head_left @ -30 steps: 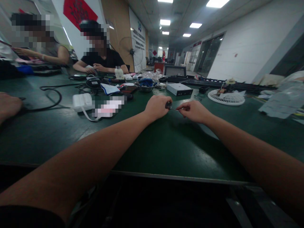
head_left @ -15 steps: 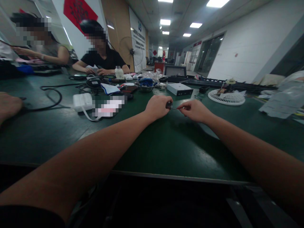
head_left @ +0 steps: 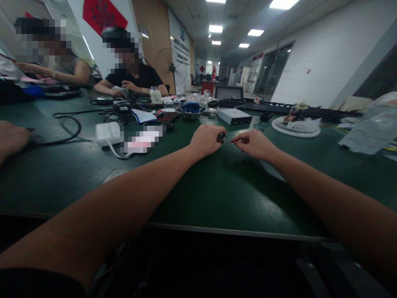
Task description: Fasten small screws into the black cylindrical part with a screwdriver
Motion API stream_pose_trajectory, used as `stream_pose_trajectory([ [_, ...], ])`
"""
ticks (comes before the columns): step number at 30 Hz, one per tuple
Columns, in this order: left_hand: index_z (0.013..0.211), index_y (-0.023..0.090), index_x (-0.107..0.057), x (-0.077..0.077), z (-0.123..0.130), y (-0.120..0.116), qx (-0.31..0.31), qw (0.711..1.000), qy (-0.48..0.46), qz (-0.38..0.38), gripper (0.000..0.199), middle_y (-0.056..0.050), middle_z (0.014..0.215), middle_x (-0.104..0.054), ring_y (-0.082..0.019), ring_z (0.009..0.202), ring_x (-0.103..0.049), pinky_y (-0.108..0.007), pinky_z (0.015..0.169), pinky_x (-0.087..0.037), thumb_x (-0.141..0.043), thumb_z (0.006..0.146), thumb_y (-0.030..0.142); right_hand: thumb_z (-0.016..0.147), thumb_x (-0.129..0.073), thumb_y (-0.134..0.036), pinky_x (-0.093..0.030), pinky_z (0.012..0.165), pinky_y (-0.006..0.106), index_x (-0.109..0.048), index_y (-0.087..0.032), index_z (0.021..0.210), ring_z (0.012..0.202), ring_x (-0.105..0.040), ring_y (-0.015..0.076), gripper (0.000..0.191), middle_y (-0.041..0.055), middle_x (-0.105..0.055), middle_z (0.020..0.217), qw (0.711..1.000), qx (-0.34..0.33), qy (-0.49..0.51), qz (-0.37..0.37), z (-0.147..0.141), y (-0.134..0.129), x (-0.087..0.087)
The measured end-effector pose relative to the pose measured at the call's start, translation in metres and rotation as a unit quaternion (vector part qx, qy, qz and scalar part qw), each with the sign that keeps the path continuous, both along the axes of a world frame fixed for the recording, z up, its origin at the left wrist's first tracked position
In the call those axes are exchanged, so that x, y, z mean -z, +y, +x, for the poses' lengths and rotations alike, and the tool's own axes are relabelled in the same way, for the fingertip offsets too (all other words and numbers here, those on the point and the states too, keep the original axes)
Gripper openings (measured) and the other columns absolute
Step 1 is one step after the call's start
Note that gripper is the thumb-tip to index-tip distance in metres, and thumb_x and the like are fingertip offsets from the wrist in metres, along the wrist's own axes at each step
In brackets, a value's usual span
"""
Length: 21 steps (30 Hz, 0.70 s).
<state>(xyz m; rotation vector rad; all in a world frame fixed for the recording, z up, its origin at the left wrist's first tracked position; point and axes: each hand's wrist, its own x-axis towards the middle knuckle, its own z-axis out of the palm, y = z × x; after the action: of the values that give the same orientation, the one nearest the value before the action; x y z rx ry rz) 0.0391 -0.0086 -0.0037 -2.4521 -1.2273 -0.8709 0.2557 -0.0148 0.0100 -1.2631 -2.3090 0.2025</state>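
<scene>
Above the green table, my left hand is closed around a small dark object, mostly hidden by the fingers; its kind I cannot make out. My right hand pinches a thin metal rod between thumb and fingers. The rod points left, and its far end reaches the dark object or comes very near it. Whether the rod is a tool or a part of that object does not show.
Left of my hands lie a white power adapter and black cables. Beyond are a metal bowl with blue cloth, a grey-white box and a white fan grille. A co-worker's hand rests at far left; two people sit opposite.
My hands and the things in them have barely moved. Across the table, the person in black has lifted one hand a little.
</scene>
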Motion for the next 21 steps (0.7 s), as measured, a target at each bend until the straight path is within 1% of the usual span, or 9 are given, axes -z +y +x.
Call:
stream_pose_trajectory([
  [2,0.101,0.021,-0.072,-0.0001,-0.0003,0.0002,0.0,1.0,-0.004,-0.002,0.025,-0.006,0.092,-0.074,-0.023,0.087,-0.067,-0.037,0.081,-0.049,-0.062,0.077,0.02,0.083,-0.06,-0.024,-0.046,0.064,0.031,-0.08,-0.018,0.1,0.063,-0.063,0.0179,0.027,0.004,-0.073,0.07,1.0,-0.01,0.023,-0.008,-0.0006,0.0002,0.0004],
  [4,0.101,0.021,-0.072,-0.0003,-0.0003,0.0003,0.001,1.0,-0.012,-0.006,0.024,-0.006,0.092,-0.074,-0.023,0.088,-0.067,-0.037,0.081,-0.049,-0.062,0.079,0.02,0.084,-0.059,-0.025,-0.048,0.067,0.031,-0.08,-0.018,0.101,0.066,-0.065,0.0187,0.028,0.005,-0.074,0.072,0.999,0.002,0.048,0.001,-0.0004,0.0008,0.0002],
  [7,0.101,0.021,-0.072,-0.0007,0.0006,-0.0002,0.006,1.0,-0.011,-0.006,0.024,-0.006,0.093,-0.074,-0.024,0.089,-0.067,-0.037,0.082,-0.048,-0.062,0.079,0.021,0.083,-0.061,-0.024,-0.049,0.068,0.032,-0.081,-0.018,0.101,0.069,-0.066,0.02,0.027,0.0056,-0.075,0.073,0.999,0.017,0.042,-0.001,0.0007,0.0021,0.0002],
  [11,0.1,0.022,-0.071,-0.0012,0.0018,-0.0019,0.01,1.0,0.003,-0.002,0.024,-0.005,0.093,-0.074,-0.023,0.089,-0.067,-0.036,0.082,-0.048,-0.063,0.078,0.02,0.082,-0.06,-0.024,-0.049,0.067,0.031,-0.08,-0.017,0.1,0.066,-0.066,0.0188,0.028,0.0047,-0.074,0.072,0.998,-0.015,0.041,-0.042,-0.0005,0.0009,0.0007],
  [13,0.101,0.022,-0.071,-0.0013,0.0021,-0.0022,0.005,1.0,0.006,0.001,0.024,-0.005,0.093,-0.074,-0.023,0.089,-0.067,-0.036,0.082,-0.048,-0.063,0.079,0.021,0.083,-0.06,-0.026,-0.048,0.066,0.03,-0.08,-0.016,0.1,0.065,-0.065,0.0182,0.028,0.005,-0.074,0.072,0.997,-0.015,0.058,-0.042,-0.0023,-0.0009,-0.0001],
  [16,0.102,0.022,-0.071,-0.0013,0.0018,-0.0018,-0.004,1.0,0.004,0.005,0.025,-0.005,0.093,-0.074,-0.024,0.09,-0.067,-0.036,0.082,-0.048,-0.063,0.079,0.021,0.083,-0.061,-0.03,-0.045,0.062,0.031,-0.079,-0.016,0.096,0.062,-0.063,0.0183,0.026,0.0053,-0.072,0.069,0.999,0.015,0.041,-0.019,-0.0033,-0.0021,-0.0024],
  [19,0.104,0.021,-0.071,-0.0015,0.0007,-0.0013,-0.017,1.0,-0.003,0.006,0.027,-0.007,0.096,-0.074,-0.024,0.091,-0.067,-0.038,0.084,-0.049,-0.063,0.079,0.022,0.082,-0.063,-0.036,-0.041,0.058,0.033,-0.075,-0.018,0.079,0.059,-0.06,0.0204,0.022,0.0066,-0.068,0.064,0.996,0.075,-0.047,0.01,0.0006,0.0017,-0.0035],
  [21,0.106,0.021,-0.071,-0.0019,-0.0002,-0.0012,-0.025,1.0,-0.012,0.006,0.028,-0.007,0.098,-0.074,-0.025,0.091,-0.067,-0.039,0.085,-0.049,-0.064,0.079,0.022,0.081,-0.066,-0.04,-0.04,0.057,0.034,-0.068,-0.02,0.067,0.061,-0.06,0.022,0.025,0.0075,-0.065,0.061,0.988,0.122,-0.093,0.023,0.0059,0.0071,-0.0028],
])
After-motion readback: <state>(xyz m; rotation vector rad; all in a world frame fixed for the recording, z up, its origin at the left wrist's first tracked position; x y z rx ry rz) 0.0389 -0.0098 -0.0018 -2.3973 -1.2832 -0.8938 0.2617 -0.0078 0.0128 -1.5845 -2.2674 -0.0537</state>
